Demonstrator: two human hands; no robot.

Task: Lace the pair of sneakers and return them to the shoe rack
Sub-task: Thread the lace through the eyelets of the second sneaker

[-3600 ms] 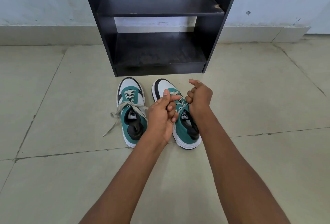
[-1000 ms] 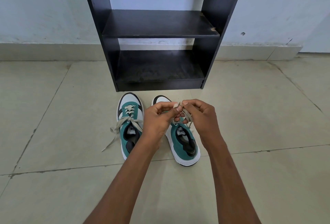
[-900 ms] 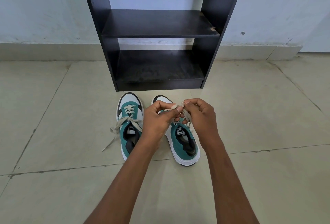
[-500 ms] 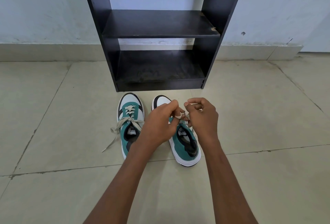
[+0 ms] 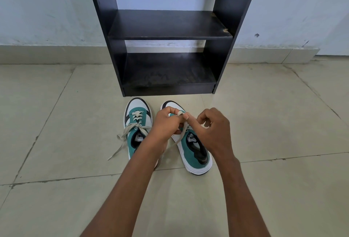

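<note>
right hand (image 5: 213, 131) drawn rightward from left hand (image 5: 168, 123), lace (image 5: 182, 135) now trailing down

We see both sneakers on the tiled floor (image 5: 56, 189) before the black shoe rack (image 5: 166, 34) | left hand (image 5: 166, 125) and right hand (image 5: 213, 133) pinch the right sneaker's (image 5: 196, 153) lace (image 5: 182, 134) | left sneaker's (image 5: 138, 123) laces trail loose

The only print I can find sits on the two tongue labels. One white tag with dark block letters lies on the right sneaker's tongue (image 5: 192, 138), just below my right fingers (image 5: 196, 123). The other sits on the left sneaker's tongue (image 5: 140, 135), beside my left fingers (image 5: 170, 121). Both are too small to read.
</note>
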